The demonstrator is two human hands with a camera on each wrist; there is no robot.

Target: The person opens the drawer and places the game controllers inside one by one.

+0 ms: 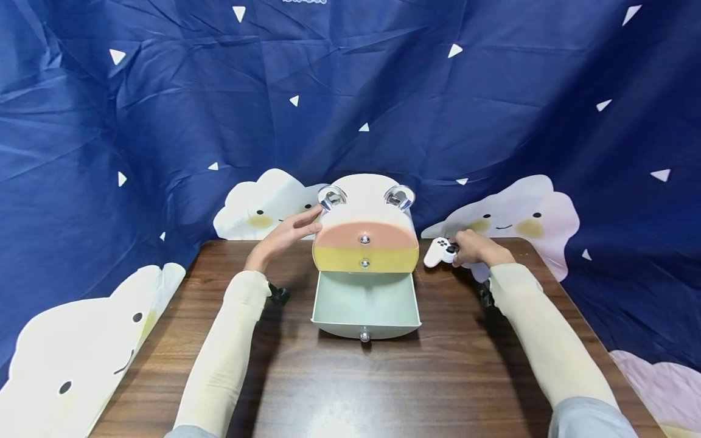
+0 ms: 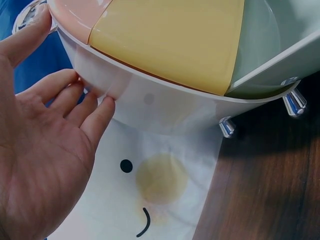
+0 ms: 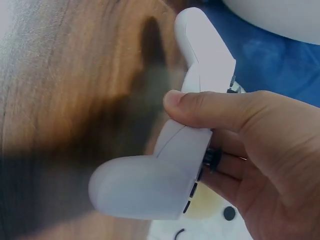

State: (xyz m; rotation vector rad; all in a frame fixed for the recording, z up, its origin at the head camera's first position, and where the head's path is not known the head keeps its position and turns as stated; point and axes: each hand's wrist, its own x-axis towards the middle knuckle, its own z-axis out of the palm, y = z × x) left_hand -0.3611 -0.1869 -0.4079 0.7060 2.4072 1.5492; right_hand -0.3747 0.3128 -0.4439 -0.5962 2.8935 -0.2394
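A small drawer box (image 1: pixel 366 204) with a white shell and two silver ring-shaped eyes stands in the middle of the table. Its pink drawer (image 1: pixel 342 234) and yellow drawer (image 1: pixel 336 258) are closed, while the pale green bottom drawer (image 1: pixel 367 301) is pulled out toward me. My left hand (image 1: pixel 287 234) touches the box's left side with nearly straight fingers; the left wrist view shows the fingertips against the white wall. To the right of the box, my right hand (image 1: pixel 477 248) pinches a white game controller (image 3: pixel 135 187), thumb on one face and fingers behind.
Beneath everything is a dark brown wooden table (image 1: pixel 339 383). Behind it hangs a blue cloth (image 1: pixel 383 79) with white triangles and smiling clouds. Short silver feet (image 2: pixel 227 127) hold the box off the tabletop. A dark wrist device (image 1: pixel 279 296) sits below my left wrist.
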